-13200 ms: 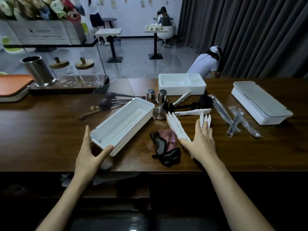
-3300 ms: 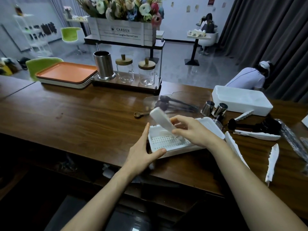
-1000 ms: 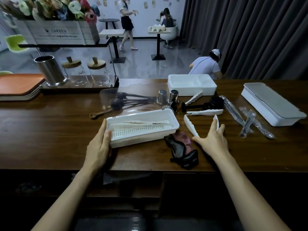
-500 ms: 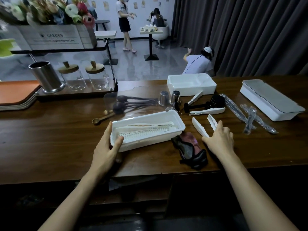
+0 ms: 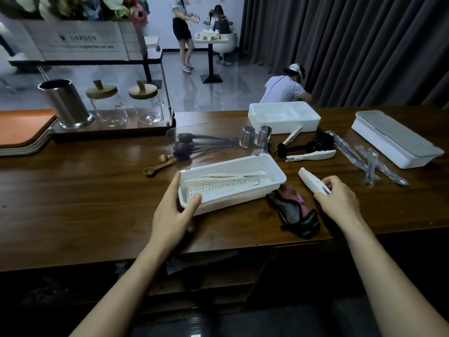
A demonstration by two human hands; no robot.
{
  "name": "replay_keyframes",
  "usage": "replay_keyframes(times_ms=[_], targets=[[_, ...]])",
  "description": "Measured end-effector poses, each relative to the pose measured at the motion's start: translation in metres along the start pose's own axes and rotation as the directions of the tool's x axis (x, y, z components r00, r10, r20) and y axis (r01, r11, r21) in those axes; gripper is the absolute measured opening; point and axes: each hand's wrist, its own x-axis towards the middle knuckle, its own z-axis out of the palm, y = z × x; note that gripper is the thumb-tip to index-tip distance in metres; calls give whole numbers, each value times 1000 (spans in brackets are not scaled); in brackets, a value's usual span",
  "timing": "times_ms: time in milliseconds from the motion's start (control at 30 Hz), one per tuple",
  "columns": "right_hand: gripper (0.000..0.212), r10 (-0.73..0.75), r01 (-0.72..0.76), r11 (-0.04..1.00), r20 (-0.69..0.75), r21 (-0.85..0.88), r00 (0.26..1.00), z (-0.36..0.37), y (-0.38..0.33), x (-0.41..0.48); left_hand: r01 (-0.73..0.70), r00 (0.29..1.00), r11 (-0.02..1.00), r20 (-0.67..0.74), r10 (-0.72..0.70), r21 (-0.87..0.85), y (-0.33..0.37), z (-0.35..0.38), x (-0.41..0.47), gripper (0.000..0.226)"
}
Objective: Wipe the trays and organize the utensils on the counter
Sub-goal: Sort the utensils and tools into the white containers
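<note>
- White tray (image 5: 279, 175) sits in the middle of the frame on the brown counter (image 5: 73, 190), turned a little so its right end is farther back.
- Some other tongs (image 5: 230, 177) lie long and flat inside it, on its floor of slots.
- At the tray's left end, the left hand (image 5: 172, 215) holds on. The thumb is hooked over the near rim, and the fingers are pressed together along the end wall.
- To the right of the middle, the right hand (image 5: 340, 200) has its fingers curled round the white tongs (image 5: 309, 178). The free end points up and left toward the tray. It is near the tray but not touching it.
- I cannot tell if these tongs are lifted off the counter.
- Between the two hands, a dark cloth (image 5: 291, 210) lies crumpled just below the tray's right end.
- Above the right hand, loose tongs (image 5: 311, 155) lie beside the black scoops (image 5: 313, 144).
- Behind the tray stand two metal cups (image 5: 247, 137), and left of them are dark spoons (image 5: 201, 144) and a wooden spoon (image 5: 158, 166).
- A deep white tray (image 5: 284, 116) is at the far edge of the counter.
- On the right side, a white box (image 5: 396, 139) has a grey lid, and wrapped utensils (image 5: 369, 161) lie near it.
- On the left are a metal pot (image 5: 64, 103), two glass jars (image 5: 107, 103) and some orange trays (image 5: 24, 130).
</note>
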Motion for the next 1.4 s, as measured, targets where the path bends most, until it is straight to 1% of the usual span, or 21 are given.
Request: replay_keyframes(times_ms=[67, 133, 233, 333, 433, 500, 567, 667, 767, 900, 1067, 1200, 1267, 1400], targets=[[30, -6, 6, 996, -2, 91, 1000, -10, -7, -2, 8, 1000, 1000, -12, -8, 2, 0, 0, -1, 83], [29, -61, 63, 973, -15, 223, 998, -22, -22, -2, 18, 1000, 1000, -15, -18, 12, 1, 0, -1, 84], [29, -264, 240, 873, -3, 424, 965, -44, -62, -6, 36, 999, 999, -15, -36, 7, 3, 0, -1, 85], [26, -480, 388, 731, 18, 561, 877, -62, -108, -14, 39, 999, 999, -9, -39, 22, 5, 0, -2, 84], [27, -619, 428, 597, 51, 678, 783, -64, -147, -20, 51, 999, 998, -9, -50, 45, 7, 0, -2, 85], [28, -701, 446, 524, 70, 726, 709, -56, -169, -23, 60, 998, 997, -10, -59, 54, 8, 0, -2, 84], [29, -761, 466, 486, 96, 739, 641, -44, -185, -25, 66, 998, 996, -1, -67, 57, 7, 0, -2, 84], [28, -799, 420, 471, 174, 776, 575, -20, -202, -31, 71, 997, 994, 8, -72, 78, 10, 0, -2, 84], [30, -812, 421, 486, 218, 766, 541, 5, -210, -35, 71, 997, 994, 14, -72, 85, 11, 0, -1, 85], [30, -814, 477, 540, 284, 693, 507, 34, -206, -28, 73, 997, 993, 14, -75, 88, 10, 0, -1, 87], [26, -776, 582, 629, 369, 515, 512, 49, -192, -20, 80, 997, 994, 9, -81, 71, 8, 0, -1, 87], [30, -716, 593, 696, 449, 405, 534, 58, -178, -19, 91, 996, 994, -1, -91, 61, 7, 1, 0, 85], [31, -701, 624, 704, 470, 338, 536, 60, -176, -22, 88, 996, 994, -6, -88, 68, 7, 1, 1, 85], [24, -686, 672, 705, 459, 227, 564, 62, -173, -21, 80, 997, 993, 0, -80, 84, 7, 2, 1, 83]])
